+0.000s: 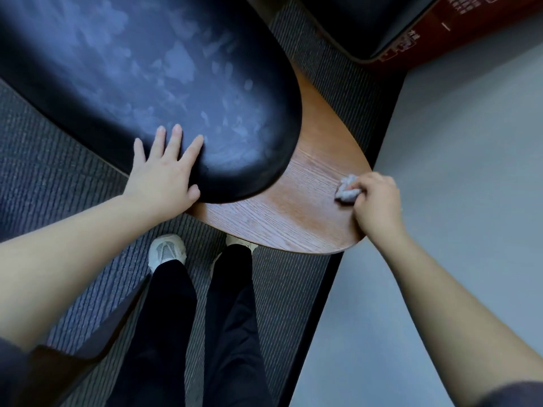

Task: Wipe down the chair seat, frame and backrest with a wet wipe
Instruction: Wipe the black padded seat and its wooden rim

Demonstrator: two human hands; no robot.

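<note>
Right hand: the right hand (377, 201) is curled, knuckles up, pinching a crumpled pale grey wet wipe (346, 189) under its fingers and pressing it to the wood.
Wet wipe: a bunched, wrinkled wad lying on the wooden panel near its right edge, half hidden by the fingers.
Left hand: the left hand (164, 171) lies flat with its fingers spread wide and straight on the rounded end of the cushion, holding nothing.
Wooden panel: a curved brown wooden chair panel (293, 218) with fine straight grain and a rounded edge, showing from under the cushion.
Cushion: a black padded chair cushion (147, 69), oblong with a rounded end; its smooth, leather-like skin carries cloudy pale smudges. Whether it is the seat or the backrest I cannot tell.
Legs: loose black trousers (164, 318) over white mesh shoes (166, 251), the right toe partly under the panel.
Carpet: ribbed grey carpet (58, 177) with thin parallel lines.
Floor: smooth pale grey flooring (455, 171) to the right, beyond a dark border.
Far corner: a second dark cushion (367, 22) beside a red-brown printed box (440, 33).
</note>
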